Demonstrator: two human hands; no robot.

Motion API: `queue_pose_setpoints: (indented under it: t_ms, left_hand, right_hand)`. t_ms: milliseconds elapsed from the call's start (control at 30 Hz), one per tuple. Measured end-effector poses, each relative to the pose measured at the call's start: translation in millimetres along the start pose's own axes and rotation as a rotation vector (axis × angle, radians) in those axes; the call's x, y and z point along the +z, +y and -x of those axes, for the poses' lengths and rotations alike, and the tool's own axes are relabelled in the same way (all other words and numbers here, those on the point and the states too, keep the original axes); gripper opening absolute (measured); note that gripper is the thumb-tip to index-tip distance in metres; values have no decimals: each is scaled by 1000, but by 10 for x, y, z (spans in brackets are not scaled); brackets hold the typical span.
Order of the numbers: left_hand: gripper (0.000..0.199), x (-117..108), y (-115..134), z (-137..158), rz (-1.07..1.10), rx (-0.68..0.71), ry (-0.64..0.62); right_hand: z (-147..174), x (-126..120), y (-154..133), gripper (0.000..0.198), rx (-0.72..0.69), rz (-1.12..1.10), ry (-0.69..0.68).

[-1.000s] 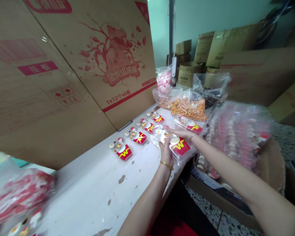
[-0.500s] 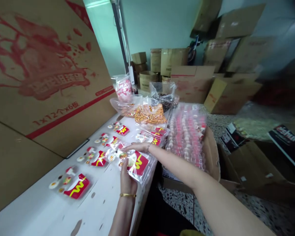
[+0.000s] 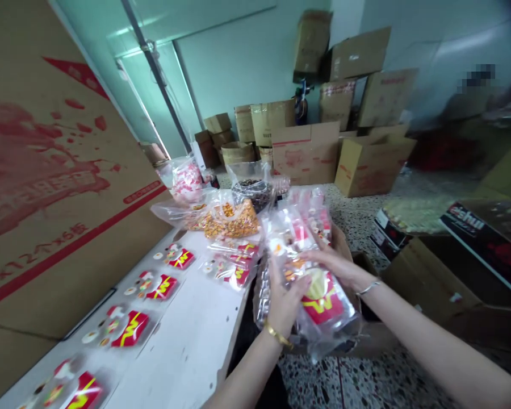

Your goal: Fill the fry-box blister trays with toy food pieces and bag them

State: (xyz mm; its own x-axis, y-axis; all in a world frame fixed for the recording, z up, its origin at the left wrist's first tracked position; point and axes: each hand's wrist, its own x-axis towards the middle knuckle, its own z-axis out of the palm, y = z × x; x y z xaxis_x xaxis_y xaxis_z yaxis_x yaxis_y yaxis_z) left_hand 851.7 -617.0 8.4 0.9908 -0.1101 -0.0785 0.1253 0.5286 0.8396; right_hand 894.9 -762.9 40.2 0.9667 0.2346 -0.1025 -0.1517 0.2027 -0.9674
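Observation:
My left hand (image 3: 286,301), with a gold bracelet, is closed around the left side of several clear plastic packets (image 3: 323,304) with a red-and-yellow fries box and small food-shaped pieces inside. My right hand (image 3: 343,268), with a silver bracelet, grips the same packets from the right, its fingers partly over them and blurred. The packets are above an open carton (image 3: 344,245) to the right of the table, which holds more packets (image 3: 310,204). Whether the held packets touch those beneath cannot be made out.
On the white table (image 3: 183,335), sets of fries-box pieces (image 3: 132,329) lie in a row. Loose packets (image 3: 238,272) lie near its right edge, before a bag of orange pieces (image 3: 234,221). A large carton (image 3: 46,187) stands left; another open carton (image 3: 426,278) is right.
Both hands have carried the packets rightward from the table to above the carton. The camera view has turned to the right.

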Motion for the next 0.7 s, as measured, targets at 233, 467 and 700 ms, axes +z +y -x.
queue_pose_setpoints:
  t_ms: [233, 467, 700]
  left_hand:
    - [97, 1071, -1024, -1618, 56, 13, -408]
    - [83, 490, -1535, -2579, -197, -14, -419]
    - [97, 342, -1395, -2738, -983, 343, -529]
  right_hand:
    - [-589, -1928, -126, 99, -156, 123, 347]
    - [-1570, -2320, 867, 110, -256, 134, 339]
    - [-1392, -2599, 1398, 125, -316, 539, 149]
